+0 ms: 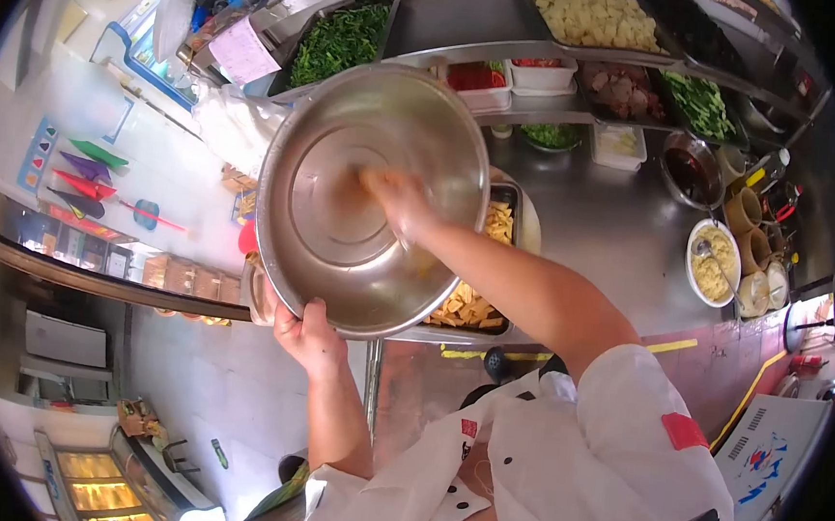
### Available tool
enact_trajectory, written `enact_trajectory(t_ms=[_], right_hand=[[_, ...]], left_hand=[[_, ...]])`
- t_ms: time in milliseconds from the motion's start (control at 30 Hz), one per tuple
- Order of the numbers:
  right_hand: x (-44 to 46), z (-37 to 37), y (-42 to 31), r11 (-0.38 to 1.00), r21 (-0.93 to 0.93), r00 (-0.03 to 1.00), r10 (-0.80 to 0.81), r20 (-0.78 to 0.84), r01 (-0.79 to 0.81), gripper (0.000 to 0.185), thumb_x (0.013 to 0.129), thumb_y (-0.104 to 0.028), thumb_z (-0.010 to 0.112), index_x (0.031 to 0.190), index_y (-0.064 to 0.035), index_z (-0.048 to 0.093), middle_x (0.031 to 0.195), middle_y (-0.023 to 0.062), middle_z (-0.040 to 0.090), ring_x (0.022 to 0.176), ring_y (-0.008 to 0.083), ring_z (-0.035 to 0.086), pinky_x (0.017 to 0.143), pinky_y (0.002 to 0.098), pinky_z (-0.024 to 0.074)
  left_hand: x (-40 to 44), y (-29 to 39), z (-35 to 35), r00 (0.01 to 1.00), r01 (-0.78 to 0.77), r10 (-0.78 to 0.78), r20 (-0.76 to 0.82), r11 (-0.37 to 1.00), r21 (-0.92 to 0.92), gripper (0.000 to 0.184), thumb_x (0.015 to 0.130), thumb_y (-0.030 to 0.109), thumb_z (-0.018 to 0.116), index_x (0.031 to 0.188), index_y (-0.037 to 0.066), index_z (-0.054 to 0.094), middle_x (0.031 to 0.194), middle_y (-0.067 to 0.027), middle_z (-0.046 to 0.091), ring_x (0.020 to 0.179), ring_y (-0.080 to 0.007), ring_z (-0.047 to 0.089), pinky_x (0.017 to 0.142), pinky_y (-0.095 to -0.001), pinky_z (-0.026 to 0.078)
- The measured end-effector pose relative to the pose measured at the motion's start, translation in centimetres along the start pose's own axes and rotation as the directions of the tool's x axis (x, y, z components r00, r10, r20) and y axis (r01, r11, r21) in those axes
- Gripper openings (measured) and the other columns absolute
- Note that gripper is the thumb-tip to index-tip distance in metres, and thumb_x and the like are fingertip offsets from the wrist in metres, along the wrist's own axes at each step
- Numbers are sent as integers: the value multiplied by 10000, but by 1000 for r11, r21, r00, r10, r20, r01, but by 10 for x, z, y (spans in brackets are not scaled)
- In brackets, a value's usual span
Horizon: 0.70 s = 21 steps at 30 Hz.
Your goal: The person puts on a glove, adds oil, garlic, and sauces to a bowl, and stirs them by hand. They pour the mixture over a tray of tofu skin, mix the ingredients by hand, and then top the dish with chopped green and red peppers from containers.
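A large steel mixing bowl (293, 242) is tilted so that its inside faces me. My left hand (313, 338) grips its lower rim, thumb over the edge and fingers out of sight behind. Inside the bowl is my right hand (397, 201), its fingers near the bottom and smeared by motion. A brownish blur shows at the fingertips; whether they hold anything I cannot make out. Partly hidden behind the bowl, a dark tray (472, 310) holds pale orange cut strips. The bowl's wall looks wet, with little in it.
Shelves above carry a tray of chopped greens (341, 44), diced pale cubes (590, 13) and white tubs (544, 74). On the steel counter (595, 210) stand a pot of dark liquid (692, 170) and a white bowl with a ladle (713, 262). Bamboo-like cups (745, 211) line the right.
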State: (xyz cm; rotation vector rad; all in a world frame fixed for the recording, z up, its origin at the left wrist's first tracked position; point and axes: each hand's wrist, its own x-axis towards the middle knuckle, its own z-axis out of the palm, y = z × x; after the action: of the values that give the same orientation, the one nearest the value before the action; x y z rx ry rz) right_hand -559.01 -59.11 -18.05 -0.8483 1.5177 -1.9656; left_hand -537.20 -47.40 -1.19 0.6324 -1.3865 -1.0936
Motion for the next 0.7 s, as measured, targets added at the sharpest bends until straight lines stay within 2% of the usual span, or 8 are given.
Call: enact_trajectory(t_ms=[100,167,267,367,400,467,600,700], right_hand=[[6,7,-174,858,502,939,251,-235,-104,217,956,-216,597,1017,-26,684,898,61,666,827,156,589,788,316,482],[24,26,-166,977,204,984,-22,-176,58,223,900,-202,584,951,5,651,962,230,662,884,349,636,755,443,511],[-52,17,-145,951,13,951,-308,33,308,113,827,-117,632,907,-41,653,828,157,638,729,280,605,653,414,504],[-65,-68,-84,317,-554,587,-12,809,770,259,856,-223,613,1051,-66,683,920,110,685,895,237,656,817,393,536],[-71,-92,-70,9,-458,438,278,855,889,308,866,-258,607,1098,-74,693,951,94,700,951,222,674,872,387,547],[-39,-142,-66,-255,-447,473,49,879,857,146,841,-207,609,875,-89,688,938,75,669,996,245,653,844,375,550],[-20,-78,-124,251,-665,645,-619,449,703,203,845,-243,649,993,-111,688,1037,116,653,1044,305,616,908,420,524],[-48,-62,-172,424,-451,617,-597,513,785,212,843,-266,654,995,-121,682,1059,120,644,1033,317,613,908,431,512]], left_hand=[[-7,-21,-1,994,106,-105,17,991,-76,440,808,-88,485,1223,-19,609,1084,-58,651,976,-140,614,903,-286,479],[-16,-22,6,994,96,-93,53,993,-67,449,802,-87,488,1231,-22,605,1099,-61,651,983,-144,614,911,-291,479],[-16,-8,20,997,51,-46,66,996,-75,479,777,-93,483,1235,-30,605,1151,-70,640,1014,-154,609,941,-299,472],[-6,0,1,985,166,-156,75,972,-166,441,700,-105,468,1107,-128,637,1499,-107,413,1294,-213,501,1066,-318,391],[-6,-1,-4,985,170,-160,71,972,-164,441,700,-105,468,1107,-128,637,1499,-107,413,1294,-213,501,1066,-318,391],[-8,-5,-7,990,126,-119,79,987,-97,454,702,-109,464,1122,-131,636,1498,-108,410,1306,-215,495,1066,-322,390],[-13,-9,12,984,164,-152,96,977,-138,469,701,-119,442,1126,-136,639,1518,-124,397,1326,-224,482,1077,-323,380],[-18,1,28,978,4,-6,208,1000,12,486,693,-129,419,1124,-135,644,1546,-150,377,1351,-233,464,1091,-324,363]])
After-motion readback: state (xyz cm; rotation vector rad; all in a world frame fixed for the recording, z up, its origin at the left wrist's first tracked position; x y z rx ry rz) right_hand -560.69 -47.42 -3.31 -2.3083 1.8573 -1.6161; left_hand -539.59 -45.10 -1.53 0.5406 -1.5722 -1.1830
